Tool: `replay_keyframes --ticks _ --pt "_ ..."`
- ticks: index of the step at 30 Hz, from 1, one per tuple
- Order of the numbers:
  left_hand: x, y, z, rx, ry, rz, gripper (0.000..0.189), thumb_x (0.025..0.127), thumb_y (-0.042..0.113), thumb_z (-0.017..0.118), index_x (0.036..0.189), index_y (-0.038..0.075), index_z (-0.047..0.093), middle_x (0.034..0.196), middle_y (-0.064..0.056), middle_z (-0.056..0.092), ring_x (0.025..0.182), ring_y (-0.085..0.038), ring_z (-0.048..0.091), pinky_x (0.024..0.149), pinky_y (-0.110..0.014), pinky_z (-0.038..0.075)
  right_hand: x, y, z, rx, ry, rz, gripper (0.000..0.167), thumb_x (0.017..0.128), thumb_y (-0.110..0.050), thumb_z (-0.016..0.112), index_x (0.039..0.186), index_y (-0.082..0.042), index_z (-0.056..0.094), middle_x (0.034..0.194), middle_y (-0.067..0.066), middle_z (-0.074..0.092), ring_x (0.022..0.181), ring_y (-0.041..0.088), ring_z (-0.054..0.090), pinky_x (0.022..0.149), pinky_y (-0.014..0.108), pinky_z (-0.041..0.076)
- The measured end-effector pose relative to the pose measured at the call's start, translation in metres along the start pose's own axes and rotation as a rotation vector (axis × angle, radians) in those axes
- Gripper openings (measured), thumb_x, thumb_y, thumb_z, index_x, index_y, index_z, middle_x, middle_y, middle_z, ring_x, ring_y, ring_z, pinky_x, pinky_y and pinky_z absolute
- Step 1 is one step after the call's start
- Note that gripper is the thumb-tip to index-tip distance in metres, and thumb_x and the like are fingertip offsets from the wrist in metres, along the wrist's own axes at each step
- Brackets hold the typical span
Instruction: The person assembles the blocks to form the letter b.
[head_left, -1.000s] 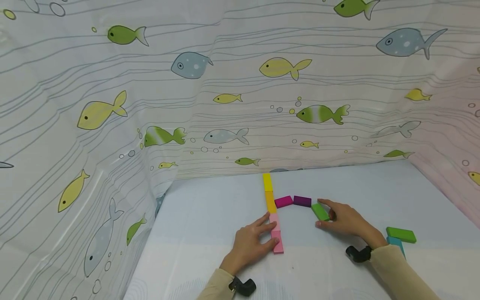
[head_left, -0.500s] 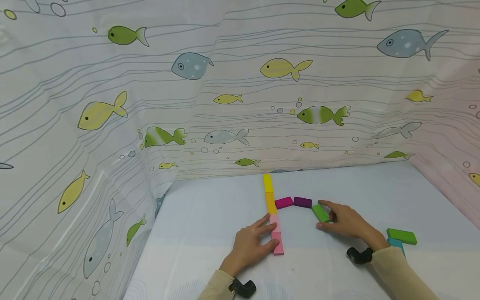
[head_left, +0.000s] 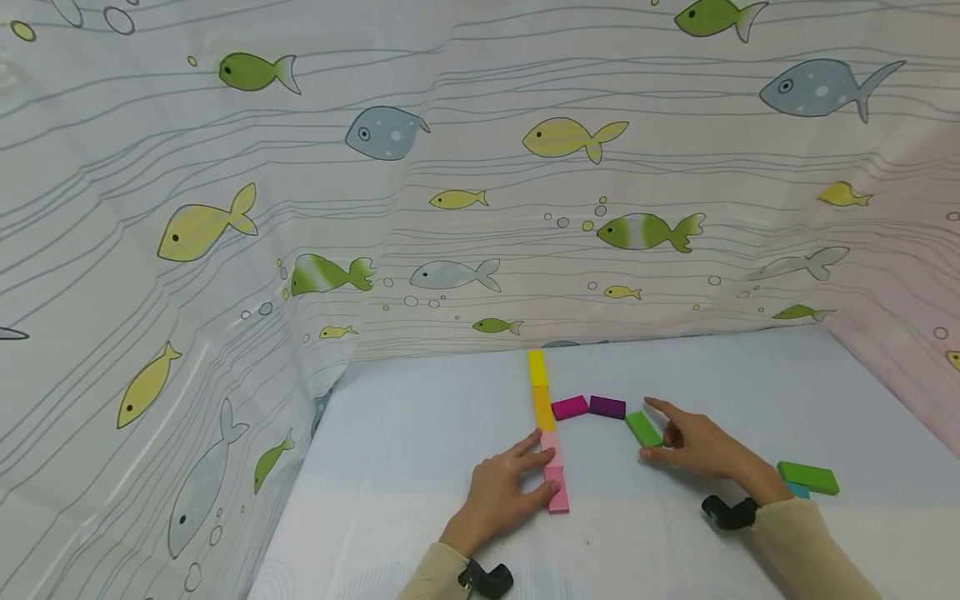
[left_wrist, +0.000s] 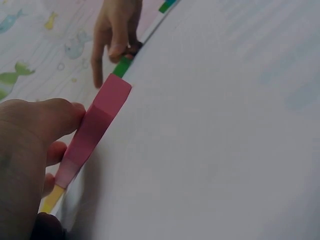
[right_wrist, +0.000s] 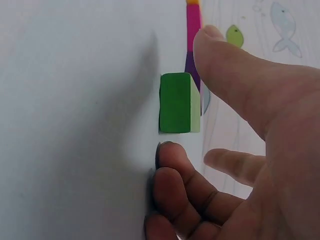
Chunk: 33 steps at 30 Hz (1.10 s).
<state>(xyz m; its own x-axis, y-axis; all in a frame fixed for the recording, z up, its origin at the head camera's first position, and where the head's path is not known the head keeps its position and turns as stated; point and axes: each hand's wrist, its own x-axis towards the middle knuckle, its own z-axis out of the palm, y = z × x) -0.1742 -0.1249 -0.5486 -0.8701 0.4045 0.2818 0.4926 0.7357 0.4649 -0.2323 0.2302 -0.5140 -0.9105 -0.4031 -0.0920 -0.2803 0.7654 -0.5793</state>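
A straight line of blocks runs away from me in the head view: two pink blocks [head_left: 556,492] nearest, then an orange block [head_left: 543,408] and a yellow block [head_left: 536,368]. My left hand [head_left: 504,494] rests its fingertips and thumb on the pink pair, along their left side. Branching right from the orange one are a magenta block [head_left: 570,407], a purple block [head_left: 607,407] and a slanted green block [head_left: 644,429]. Beside that green block my right hand [head_left: 697,443] stands with thumb and fingers spread. The right wrist view shows gaps between its digits and the green block [right_wrist: 175,103].
Farther right lies another green block [head_left: 808,477], with a blue block [head_left: 798,491] partly hidden by the right forearm. The white table [head_left: 420,400] is backed by a fish-patterned sheet [head_left: 465,233]. Each wrist wears a black camera [head_left: 727,512].
My right hand has shifted slightly right, off the slanted green block, and its forearm now covers more of the blue block. My left hand stays on the pink blocks.
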Motion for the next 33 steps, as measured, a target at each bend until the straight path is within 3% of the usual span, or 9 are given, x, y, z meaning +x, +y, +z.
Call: replay_keyframes --ticks 6,9,15,20,26,33 --pt "0.0 0.001 0.001 -0.014 0.006 0.0 0.048 0.098 0.049 0.071 0.141 0.03 0.07 0.157 0.005 0.058 0.132 -0.024 0.068 0.089 -0.035 0.06 -0.007 0.004 -0.009 -0.011 0.051 -0.051 0.091 0.091 -0.046 0.082 0.158 -0.001 0.042 0.088 -0.005 0.059 0.08 0.009 0.052 0.069 0.025 0.046" --pt "0.0 0.002 0.002 -0.019 -0.002 -0.004 0.048 0.097 0.049 0.071 0.141 0.031 0.07 0.157 0.006 0.058 0.132 -0.024 0.068 0.088 -0.034 0.059 -0.013 0.007 -0.02 -0.022 0.066 -0.035 0.091 0.092 -0.049 0.081 0.157 0.001 0.043 0.094 -0.002 0.064 0.086 0.012 0.058 0.072 0.029 0.051" --pt "0.0 0.0 0.003 -0.005 -0.006 -0.002 0.048 0.097 0.051 0.071 0.141 0.031 0.07 0.157 0.006 0.058 0.129 -0.024 0.069 0.082 -0.028 0.057 -0.03 0.023 -0.057 -0.085 0.099 0.066 0.091 0.094 -0.053 0.077 0.155 0.006 0.044 0.113 0.019 0.073 0.107 0.041 0.07 0.082 0.054 0.059" --pt "0.002 0.0 -0.001 0.017 0.001 0.007 0.048 0.097 0.05 0.071 0.141 0.03 0.07 0.157 0.004 0.058 0.13 -0.024 0.069 0.082 -0.031 0.059 -0.047 0.053 -0.085 -0.168 0.135 0.162 0.091 0.097 -0.056 0.071 0.15 0.013 0.043 0.114 0.031 0.072 0.106 0.051 0.068 0.083 0.064 0.056" --pt "0.002 0.002 -0.001 0.027 -0.012 -0.007 0.048 0.097 0.049 0.071 0.142 0.03 0.07 0.157 0.004 0.058 0.133 -0.023 0.067 0.089 -0.038 0.061 -0.062 0.081 -0.092 -0.194 0.029 0.262 0.092 0.094 -0.06 0.072 0.14 0.016 0.049 0.109 0.032 0.071 0.098 0.048 0.069 0.08 0.063 0.056" --pt "0.002 0.001 0.002 0.024 0.011 0.001 0.048 0.098 0.049 0.071 0.141 0.029 0.07 0.157 0.004 0.058 0.134 -0.022 0.066 0.091 -0.04 0.061 -0.06 0.083 -0.088 -0.166 -0.002 0.266 0.07 0.088 -0.056 0.08 0.113 0.009 0.065 0.102 0.026 0.07 0.091 0.036 0.066 0.078 0.054 0.058"
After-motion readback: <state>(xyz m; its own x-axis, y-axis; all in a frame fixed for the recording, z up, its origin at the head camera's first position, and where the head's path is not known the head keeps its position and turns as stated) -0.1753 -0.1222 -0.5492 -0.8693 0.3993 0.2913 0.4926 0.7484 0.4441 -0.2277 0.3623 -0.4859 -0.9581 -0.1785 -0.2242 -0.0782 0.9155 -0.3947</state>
